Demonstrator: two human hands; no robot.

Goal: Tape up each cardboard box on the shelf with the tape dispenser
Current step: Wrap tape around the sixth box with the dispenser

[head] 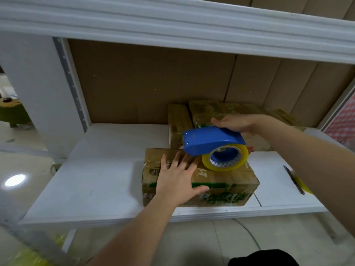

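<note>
A cardboard box [226, 181] with green print lies near the front edge of the white shelf [99, 181]. My left hand [177, 175] presses flat on the box's left top, fingers straight, thumb along the front edge. My right hand [236, 122] grips the top of a blue tape dispenser [207, 140] with a yellowish tape roll [225, 157]. The roll rests on the box's top at the back right. More cardboard boxes [179, 120] sit behind, against the shelf's brown back panel, partly hidden by the dispenser and my hand.
A dark pen-like tool [294, 179] lies on the shelf at the right, beside something yellow. A white upper shelf beam [172, 25] runs overhead. A white upright post [75, 83] stands at the left. The glossy floor shows below and to the left.
</note>
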